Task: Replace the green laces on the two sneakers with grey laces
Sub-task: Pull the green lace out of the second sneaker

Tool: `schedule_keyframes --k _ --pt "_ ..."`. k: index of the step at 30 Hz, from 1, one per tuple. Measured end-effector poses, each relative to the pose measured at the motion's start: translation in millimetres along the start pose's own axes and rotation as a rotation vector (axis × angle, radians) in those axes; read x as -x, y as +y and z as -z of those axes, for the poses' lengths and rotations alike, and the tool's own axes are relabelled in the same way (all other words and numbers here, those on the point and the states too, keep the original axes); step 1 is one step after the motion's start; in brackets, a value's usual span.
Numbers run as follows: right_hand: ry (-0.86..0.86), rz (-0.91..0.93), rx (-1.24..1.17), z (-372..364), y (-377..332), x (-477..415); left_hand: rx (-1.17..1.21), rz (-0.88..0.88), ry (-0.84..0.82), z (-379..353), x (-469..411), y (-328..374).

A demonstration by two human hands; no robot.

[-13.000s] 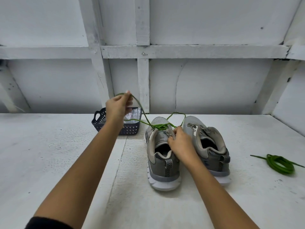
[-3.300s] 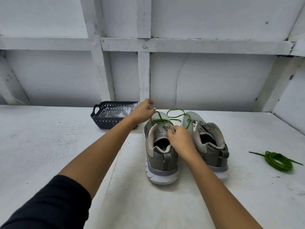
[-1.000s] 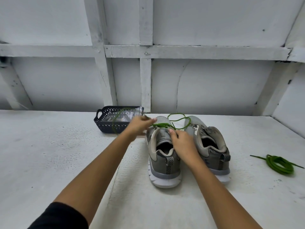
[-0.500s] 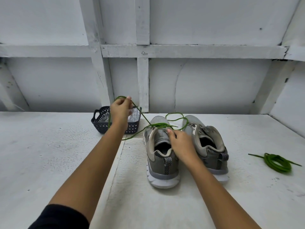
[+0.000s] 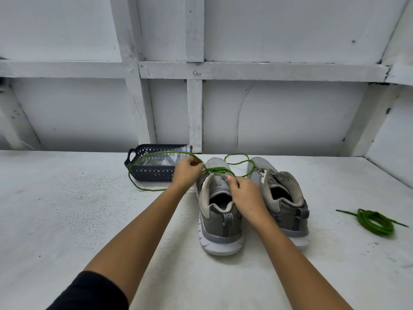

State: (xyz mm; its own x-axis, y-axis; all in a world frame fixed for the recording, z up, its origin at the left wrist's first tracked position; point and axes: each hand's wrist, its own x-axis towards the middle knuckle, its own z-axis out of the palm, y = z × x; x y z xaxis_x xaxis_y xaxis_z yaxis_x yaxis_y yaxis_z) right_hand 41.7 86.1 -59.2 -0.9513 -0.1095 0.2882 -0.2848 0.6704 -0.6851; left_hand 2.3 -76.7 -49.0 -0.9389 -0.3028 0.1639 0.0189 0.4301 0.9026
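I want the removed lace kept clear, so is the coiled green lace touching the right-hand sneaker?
Apart. The head view shows bare white table between the coiled green lace and the right-hand sneaker.

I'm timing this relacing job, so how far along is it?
Done: the right sneaker shows no lace, and one green lace lies coiled on the table. In hand: the left hand grips the second green lace, threaded through the left sneaker, whose tongue the right hand holds. Left: finish unlacing, then thread grey laces into both; neither has one yet.
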Motion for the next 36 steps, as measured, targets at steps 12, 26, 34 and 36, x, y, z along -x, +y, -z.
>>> schedule_keyframes --k 12,26,34,36 --pt "-0.062 -0.016 0.065 8 -8 -2 0.323 0.112 0.222 39 -1 14" --pt "-0.279 -0.149 0.280 7 -21 -83 0.211 0.126 -0.102 -14 66 6" --pt "-0.333 -0.062 0.381 6 -11 -97 0.214 0.073 -0.068 -18 71 3" --pt "-0.350 -0.024 0.379 9 -12 -98 0.215 0.076 -0.069 -19 70 1"
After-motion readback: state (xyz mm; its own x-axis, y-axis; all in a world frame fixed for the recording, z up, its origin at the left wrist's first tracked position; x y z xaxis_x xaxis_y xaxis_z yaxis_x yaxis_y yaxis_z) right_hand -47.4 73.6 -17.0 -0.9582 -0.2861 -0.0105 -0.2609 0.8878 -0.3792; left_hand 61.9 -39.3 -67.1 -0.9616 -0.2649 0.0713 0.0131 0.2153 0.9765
